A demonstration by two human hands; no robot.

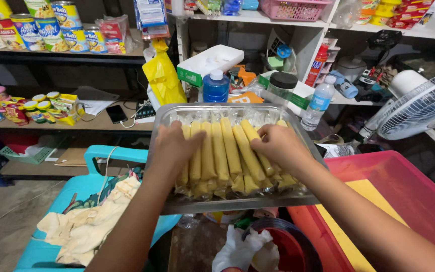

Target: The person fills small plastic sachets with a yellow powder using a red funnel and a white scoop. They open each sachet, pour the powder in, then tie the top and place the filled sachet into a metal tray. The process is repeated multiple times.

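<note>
A metal tray (227,203) sits in front of me, filled with several long yellow sticks in clear plastic sleeves (227,151), laid side by side. My left hand (173,149) rests palm down on the sticks at the tray's left side. On the right side, my right hand (280,147) lies with its fingers curled over the tops of a few sticks. Both hands press on the sticks; neither lifts one.
A red tub (404,186) with a yellow sheet stands at the right, next to a white fan (424,108). A teal plastic chair (91,171) with cloth is at the left. Shelves behind hold cans, a blue bottle (216,86), a water bottle (319,103) and a yellow bag (163,75).
</note>
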